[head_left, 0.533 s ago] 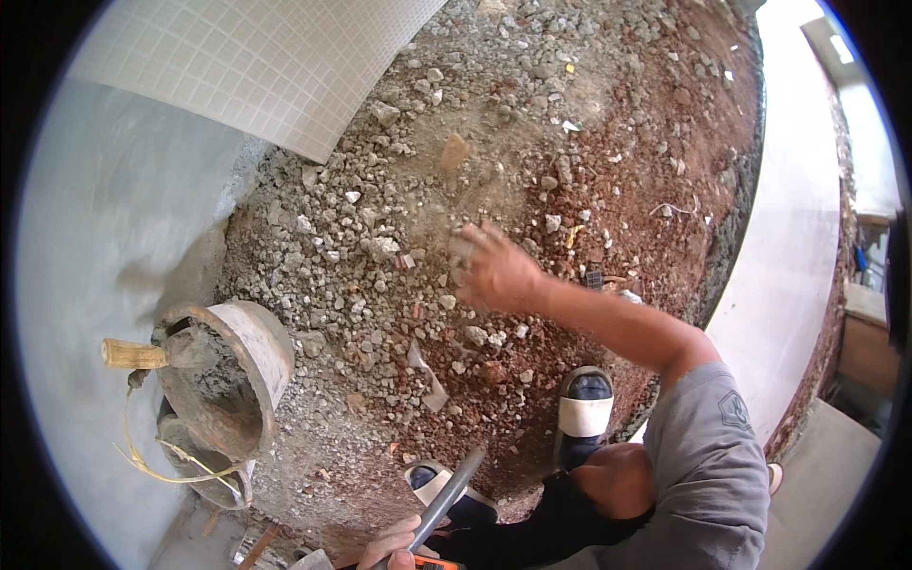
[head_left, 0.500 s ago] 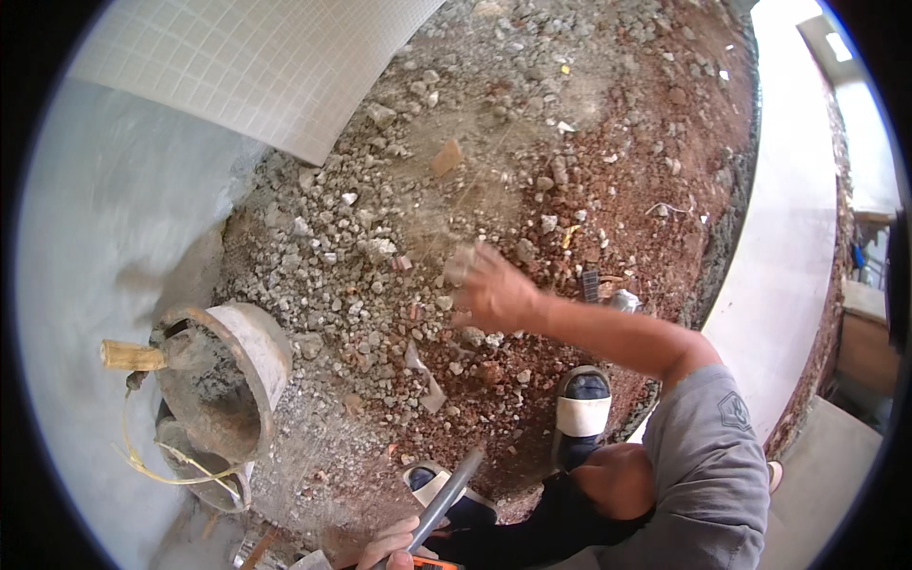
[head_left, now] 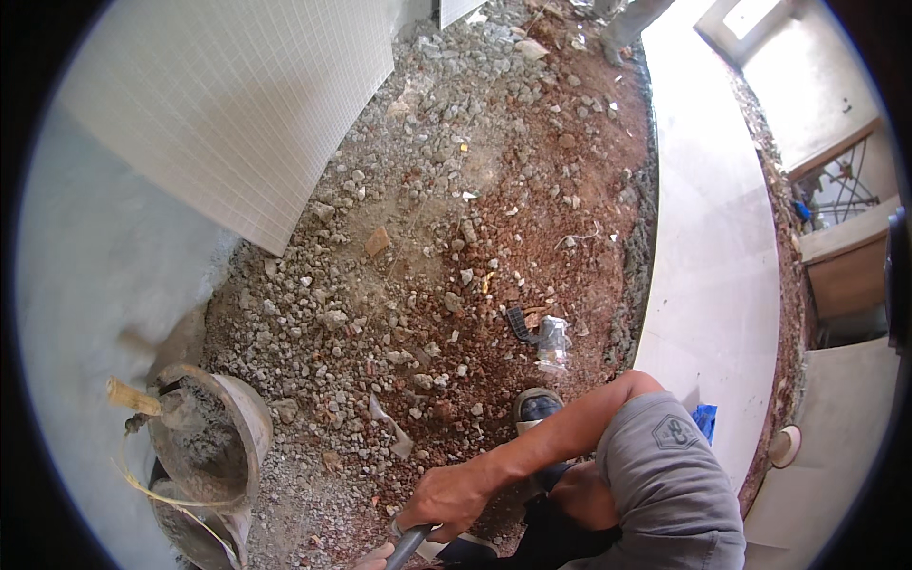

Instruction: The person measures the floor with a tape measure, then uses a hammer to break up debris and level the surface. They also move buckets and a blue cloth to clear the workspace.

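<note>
A dark grey bar (head_left: 408,545) slants up from the lower edge, its lower part cut off by the frame. My right hand (head_left: 446,502) is curled around its upper end, fingers partly hidden beneath. Just left of the bar, at the lower edge, only part of my left hand (head_left: 372,559) shows, closed on the same bar. Under both hands lie gravel and reddish rubble (head_left: 446,380), with one sandalled foot (head_left: 538,407) close to my right forearm.
A mortar-caked bucket (head_left: 249,427) with a wooden-handled tool (head_left: 133,395) stands by the left wall. Large tiled sheets (head_left: 285,104) lean above it. A pale slab (head_left: 708,237) runs along the right. A clear plastic cup (head_left: 553,342) lies on the rubble; someone's leg (head_left: 632,24) shows at the far end.
My right hand has come down from over the rubble to the bar's upper end. My left hand and the bar sit lower in the picture. The view has shifted, showing more of the far end.
</note>
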The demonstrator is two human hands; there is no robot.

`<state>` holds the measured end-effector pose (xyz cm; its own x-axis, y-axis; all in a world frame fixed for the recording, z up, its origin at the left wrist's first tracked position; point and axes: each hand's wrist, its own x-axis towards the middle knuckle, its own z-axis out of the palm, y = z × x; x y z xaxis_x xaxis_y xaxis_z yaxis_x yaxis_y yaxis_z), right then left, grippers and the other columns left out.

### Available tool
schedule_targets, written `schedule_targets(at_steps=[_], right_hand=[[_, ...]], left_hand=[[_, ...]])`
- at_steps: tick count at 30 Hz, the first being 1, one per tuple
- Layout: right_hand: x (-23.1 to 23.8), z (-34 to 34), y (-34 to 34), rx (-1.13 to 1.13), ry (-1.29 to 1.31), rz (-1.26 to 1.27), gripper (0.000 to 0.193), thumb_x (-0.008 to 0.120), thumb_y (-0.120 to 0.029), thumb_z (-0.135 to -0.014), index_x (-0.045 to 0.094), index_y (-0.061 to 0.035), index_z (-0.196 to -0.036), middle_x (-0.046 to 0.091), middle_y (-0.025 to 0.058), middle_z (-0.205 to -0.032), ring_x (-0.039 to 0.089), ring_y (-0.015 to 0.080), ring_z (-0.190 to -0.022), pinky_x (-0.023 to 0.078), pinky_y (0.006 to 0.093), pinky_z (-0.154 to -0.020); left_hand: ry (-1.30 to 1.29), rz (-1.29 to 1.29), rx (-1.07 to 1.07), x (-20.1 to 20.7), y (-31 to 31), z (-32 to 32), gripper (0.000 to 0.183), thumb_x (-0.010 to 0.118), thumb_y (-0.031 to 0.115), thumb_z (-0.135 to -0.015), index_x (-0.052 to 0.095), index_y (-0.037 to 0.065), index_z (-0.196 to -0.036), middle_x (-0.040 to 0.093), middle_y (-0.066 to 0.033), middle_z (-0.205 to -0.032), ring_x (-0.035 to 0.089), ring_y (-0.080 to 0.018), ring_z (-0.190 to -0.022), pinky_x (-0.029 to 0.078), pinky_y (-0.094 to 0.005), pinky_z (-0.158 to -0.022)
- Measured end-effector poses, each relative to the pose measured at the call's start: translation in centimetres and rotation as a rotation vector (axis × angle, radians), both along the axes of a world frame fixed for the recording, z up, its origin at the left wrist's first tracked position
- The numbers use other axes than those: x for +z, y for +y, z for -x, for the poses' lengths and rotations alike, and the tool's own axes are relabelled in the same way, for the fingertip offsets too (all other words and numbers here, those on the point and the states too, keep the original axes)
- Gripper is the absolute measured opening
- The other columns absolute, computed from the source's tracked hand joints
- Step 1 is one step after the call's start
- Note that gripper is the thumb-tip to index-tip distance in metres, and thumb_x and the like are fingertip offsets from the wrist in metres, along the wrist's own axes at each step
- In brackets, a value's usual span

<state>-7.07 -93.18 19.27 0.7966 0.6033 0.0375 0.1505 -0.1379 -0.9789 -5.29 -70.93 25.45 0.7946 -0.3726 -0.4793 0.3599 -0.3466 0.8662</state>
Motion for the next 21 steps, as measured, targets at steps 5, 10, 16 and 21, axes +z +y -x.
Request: schedule_targets(at_steps=[5, 10, 16, 21], right_hand=[[1.7, 0.6, 1.6, -0.051, -0.012, 0.039, 0.024, 0.064, -0.021, -0.074, 0.049, -0.0055, -0.084, 0.057, 0.015, -0.078, 0.059, 0.0373, -0.075, 0.047, 0.0478, -0.066], [2.3, 1.5, 1.8, -0.051, -0.041, 0.073, 0.025, 0.066, -0.022, -0.074, 0.051, -0.0065, -0.087, 0.058, 0.0126, -0.077, 0.06, 0.0356, -0.07, 0.048, 0.046, -0.06], [0.9, 2.3, -1.1, -0.279, -0.078, 0.248, 0.02, 0.068, -0.025, -0.075, 0.056, -0.0094, -0.079, 0.058, 0.0083, -0.064, 0.06, 0.0277, -0.056, 0.05, 0.0411, -0.05], [-3.2, 3.3, -4.9, -0.512, 0.088, 0.682, 0.023, 0.069, -0.03, -0.078, 0.058, -0.009, -0.078, 0.058, 0.0124, -0.058, 0.06, 0.0313, -0.051, 0.049, 0.0433, -0.049]], left_hand=[[-0.194, 0.205, -0.084, 2.1, 0.7, 0.4, 0.031, 0.051, 0.031, -0.09, 0.051, 0.0, -0.094, 0.059, -0.0271, -0.098, 0.05, -0.0183, -0.041, 0.046, -0.0278, -0.043], [-0.233, 0.16, -0.212, 3.7, 1.1, 0.3, 0.031, 0.061, 0.023, -0.086, 0.058, -0.006, -0.098, 0.06, -0.0243, -0.101, 0.062, -0.0216, -0.059, 0.052, -0.0283, -0.057], [-0.047, -0.2, -0.562, 4.4, 0.4, 0.6, 0.046, 0.075, 0.036, -0.076, 0.061, 0.003, -0.107, 0.066, -0.0126, -0.089, 0.065, -0.0234, -0.07, 0.053, -0.0325, -0.061], [-0.177, -0.135, -0.684, 5.1, 0.2, 0.5, 0.051, 0.076, 0.037, -0.075, 0.06, 0.005, -0.111, 0.067, -0.009, -0.083, 0.066, -0.0208, -0.065, 0.053, -0.0308, -0.057]])
